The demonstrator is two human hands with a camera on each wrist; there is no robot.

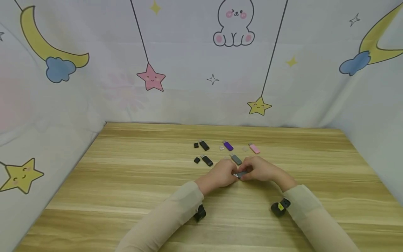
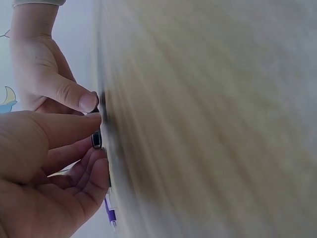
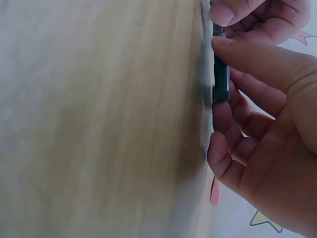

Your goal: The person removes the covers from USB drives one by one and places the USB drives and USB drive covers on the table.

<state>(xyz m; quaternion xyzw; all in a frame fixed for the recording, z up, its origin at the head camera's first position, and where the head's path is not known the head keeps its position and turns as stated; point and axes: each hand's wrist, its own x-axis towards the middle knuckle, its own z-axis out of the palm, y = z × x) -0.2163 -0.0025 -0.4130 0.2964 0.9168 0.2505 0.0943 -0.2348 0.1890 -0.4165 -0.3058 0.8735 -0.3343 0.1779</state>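
Just above the table, both hands meet at a dark grey USB stick [image 1: 241, 174]. My right hand [image 1: 259, 168] pinches its body between thumb and fingers, and the long side of the stick [image 3: 222, 74] shows in the right wrist view. My left hand [image 1: 221, 173] pinches at the metal plug end, its fingertips right beside the right hand's. In the left wrist view a small dark end piece [image 2: 96, 140] with a pale face shows at the left fingertips; I cannot tell whether it is a cap. Behind the hands lies another grey USB stick [image 1: 235, 159].
Farther back lie two black USB sticks [image 1: 207, 160], each with a black cap [image 1: 196, 160] beside it. A purple USB stick [image 1: 228, 145] and a pink USB stick [image 1: 254, 148] lie to their right, with clear caps [image 1: 245, 149] nearby. A patterned cloth surrounds the wooden table [image 1: 126, 168].
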